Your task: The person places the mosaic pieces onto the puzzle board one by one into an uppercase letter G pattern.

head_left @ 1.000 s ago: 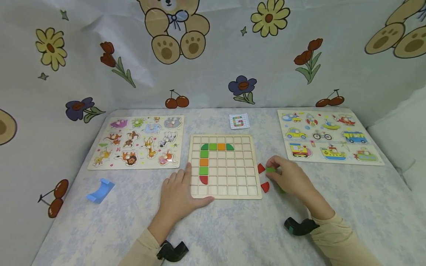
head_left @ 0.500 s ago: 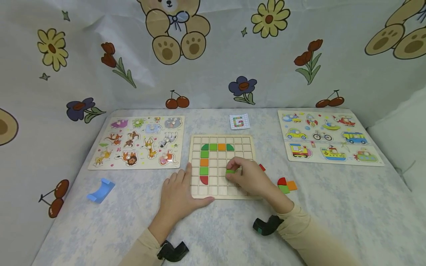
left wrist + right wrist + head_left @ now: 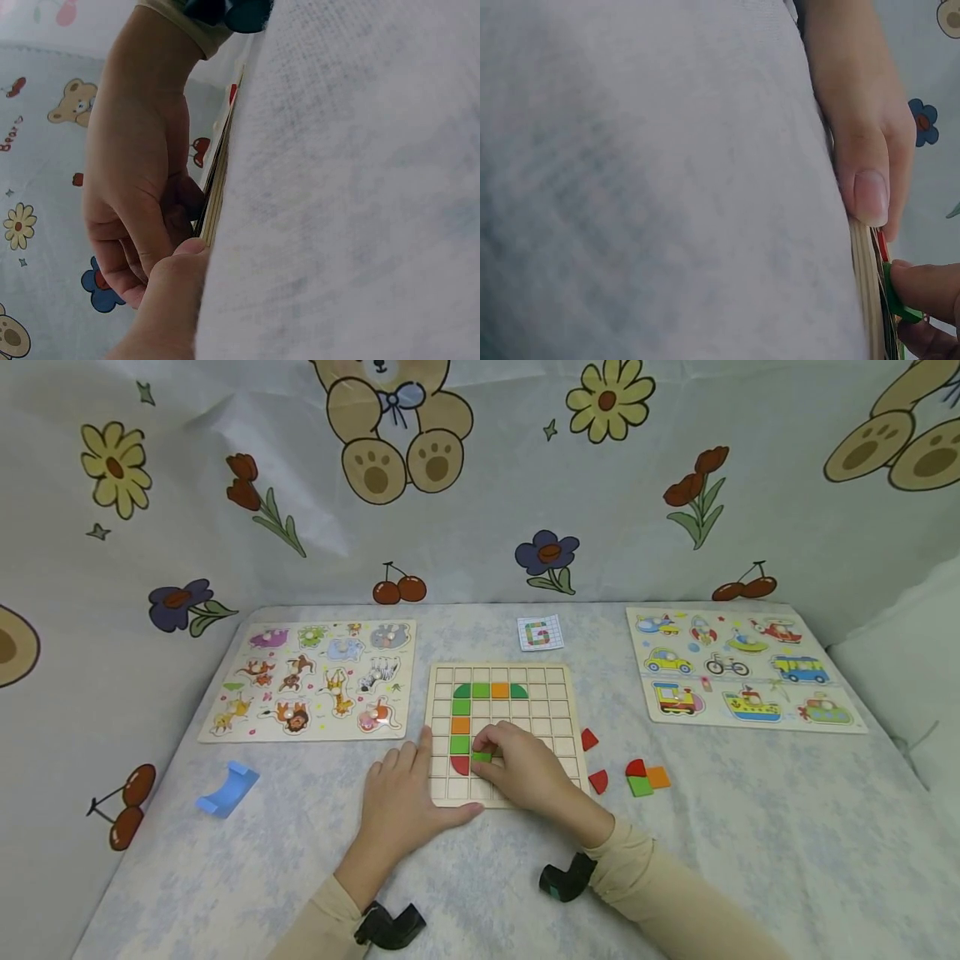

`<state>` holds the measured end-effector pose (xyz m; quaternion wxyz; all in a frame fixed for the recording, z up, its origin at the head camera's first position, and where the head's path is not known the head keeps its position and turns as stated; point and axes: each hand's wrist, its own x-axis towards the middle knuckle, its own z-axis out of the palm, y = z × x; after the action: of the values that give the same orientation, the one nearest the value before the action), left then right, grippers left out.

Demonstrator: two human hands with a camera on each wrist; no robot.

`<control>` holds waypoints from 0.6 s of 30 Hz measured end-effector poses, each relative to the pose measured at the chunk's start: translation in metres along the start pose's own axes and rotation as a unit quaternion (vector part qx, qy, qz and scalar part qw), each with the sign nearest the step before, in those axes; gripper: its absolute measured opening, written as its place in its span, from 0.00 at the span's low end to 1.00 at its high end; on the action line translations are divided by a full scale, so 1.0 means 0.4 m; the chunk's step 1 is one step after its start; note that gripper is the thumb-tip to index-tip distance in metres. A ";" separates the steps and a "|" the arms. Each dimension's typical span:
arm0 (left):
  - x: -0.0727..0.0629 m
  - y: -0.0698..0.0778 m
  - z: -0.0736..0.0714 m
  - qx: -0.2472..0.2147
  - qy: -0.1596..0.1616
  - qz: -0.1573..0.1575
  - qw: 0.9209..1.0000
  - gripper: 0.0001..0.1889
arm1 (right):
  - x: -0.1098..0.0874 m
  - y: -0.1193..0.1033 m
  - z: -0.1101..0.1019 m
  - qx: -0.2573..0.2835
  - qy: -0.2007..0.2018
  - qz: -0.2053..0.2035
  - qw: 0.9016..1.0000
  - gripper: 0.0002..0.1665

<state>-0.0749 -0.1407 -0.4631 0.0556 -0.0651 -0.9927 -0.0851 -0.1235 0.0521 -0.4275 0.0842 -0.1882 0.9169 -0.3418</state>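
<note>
A wooden grid board (image 3: pixel 551 727) lies mid-table, with green, orange and red tiles set in an upside-down L. My left hand (image 3: pixel 401 789) rests at its lower left corner, index finger along the left edge and thumb along the front edge. Between thumb and fingertips, my right hand (image 3: pixel 528 768) pinches a green square tile (image 3: pixel 482 757) just right of the red quarter-round tile (image 3: pixel 460 766). In the right wrist view the green tile (image 3: pixel 901 298) is tilted at the board's surface. My right hand covers part of the lower grid.
Right of the board lie two red quarter-round tiles (image 3: pixel 597 782), plus a cluster of a red, a green and an orange tile (image 3: pixel 657 777). A pattern card (image 3: pixel 540 633) lies behind. Animal (image 3: pixel 307 681) and vehicle puzzles (image 3: pixel 742 668) flank the board; a blue curved piece (image 3: pixel 228 790) sits left.
My right hand has carried the green tile from the table right of the board, leftward across the grid to beside the red quarter-round tile. My left hand has stayed in place.
</note>
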 end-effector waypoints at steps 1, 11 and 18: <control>0.000 0.000 0.000 0.000 0.000 0.000 1.000 0.69 | -0.001 -0.001 0.001 -0.005 0.001 -0.001 1.000 0.08; 0.001 0.000 0.000 -0.002 0.008 0.003 1.000 0.69 | -0.009 0.002 0.003 -0.024 0.001 -0.024 0.999 0.09; -0.002 0.000 -0.001 -0.008 0.013 0.004 1.000 0.69 | -0.017 0.009 0.000 -0.053 0.004 -0.061 0.997 0.10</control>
<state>-0.0743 -0.1410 -0.4627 0.0684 -0.0684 -0.9909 -0.0933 -0.1184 0.0572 -0.4295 0.0498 -0.2466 0.9209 -0.2977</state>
